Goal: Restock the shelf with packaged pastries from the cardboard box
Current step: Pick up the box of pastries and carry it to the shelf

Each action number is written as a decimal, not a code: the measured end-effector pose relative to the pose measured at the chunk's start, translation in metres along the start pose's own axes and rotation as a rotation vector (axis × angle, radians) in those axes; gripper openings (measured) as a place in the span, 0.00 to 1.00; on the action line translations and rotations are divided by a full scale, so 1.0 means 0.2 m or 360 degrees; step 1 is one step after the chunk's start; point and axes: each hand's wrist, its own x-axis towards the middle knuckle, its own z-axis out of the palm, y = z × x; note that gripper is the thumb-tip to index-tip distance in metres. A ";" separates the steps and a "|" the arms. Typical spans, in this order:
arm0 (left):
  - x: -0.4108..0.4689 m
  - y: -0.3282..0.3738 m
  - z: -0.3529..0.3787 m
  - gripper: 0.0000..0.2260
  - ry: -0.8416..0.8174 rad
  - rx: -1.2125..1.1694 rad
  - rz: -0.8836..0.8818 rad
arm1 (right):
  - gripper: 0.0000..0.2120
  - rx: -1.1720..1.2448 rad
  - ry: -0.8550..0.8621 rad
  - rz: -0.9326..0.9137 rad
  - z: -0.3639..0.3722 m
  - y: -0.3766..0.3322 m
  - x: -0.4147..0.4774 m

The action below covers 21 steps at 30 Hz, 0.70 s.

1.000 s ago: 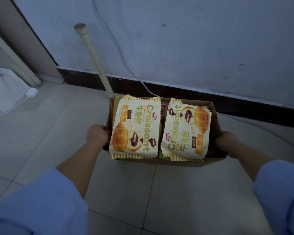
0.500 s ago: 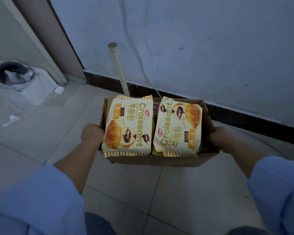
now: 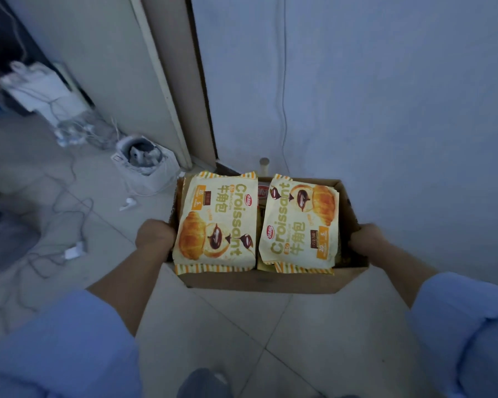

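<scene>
Above the floor tiles (image 3: 213,326), our left hand (image 3: 155,235) and right hand (image 3: 367,239) clasp the cardboard box (image 3: 265,280), whose croissant packs (image 3: 216,222), piled past the rim, could slide off if we tilt.

1. The box (image 3: 265,281) is matt brown cardboard.
2. The two croissant packs (image 3: 216,222) are glossy printed plastic film.
3. The floor (image 3: 219,326) is smooth, faintly shiny tile.
4. The sleeves (image 3: 69,346) are soft matt cloth.
</scene>
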 end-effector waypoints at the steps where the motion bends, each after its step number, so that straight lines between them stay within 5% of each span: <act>1: -0.06 0.02 -0.13 0.13 0.0010 -0.0064 -0.0013 | 0.10 -0.0036 -0.0014 -0.0027 -0.06 -0.09 -0.08; 11: -0.66 -0.03 -1.23 0.16 0.0388 -0.0342 -0.0261 | 0.11 -0.0202 -0.0092 -0.0495 -0.32 -0.85 -0.80; 21: -1.20 -0.64 -1.90 0.13 0.0987 -0.0592 -0.0673 | 0.09 -0.0455 -0.0316 -0.1130 0.02 -1.44 -1.46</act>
